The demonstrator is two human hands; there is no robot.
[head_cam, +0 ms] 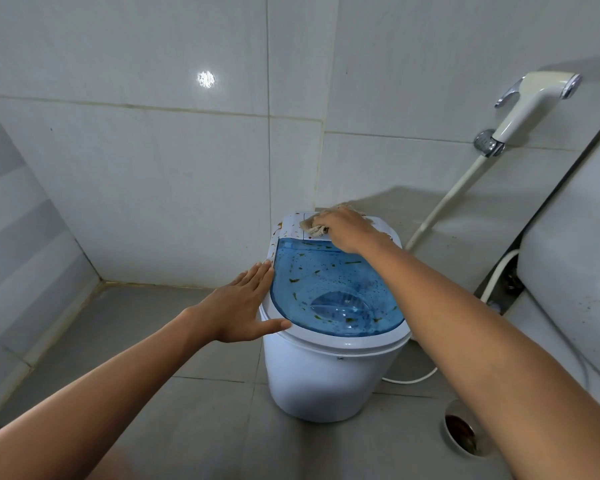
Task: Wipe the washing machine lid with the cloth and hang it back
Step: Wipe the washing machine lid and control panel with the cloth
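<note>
A small white washing machine [326, 375] stands on the floor in a tiled corner. Its translucent blue lid [329, 289] is speckled with brown and green bits of dirt. The white panel [291, 226] behind the lid carries brown spots too. My right hand [347, 228] presses a crumpled beige cloth [312, 227] onto that back panel; most of the cloth is hidden under the hand. My left hand [246, 303] lies flat with fingers spread against the machine's left rim, holding nothing.
A white bidet sprayer [530, 105] hangs on the right wall, its hose [444, 202] running down behind the machine. A white toilet tank [575, 244] fills the right edge. A round floor drain [461, 433] sits at the lower right. Grey floor tiles spread to the left.
</note>
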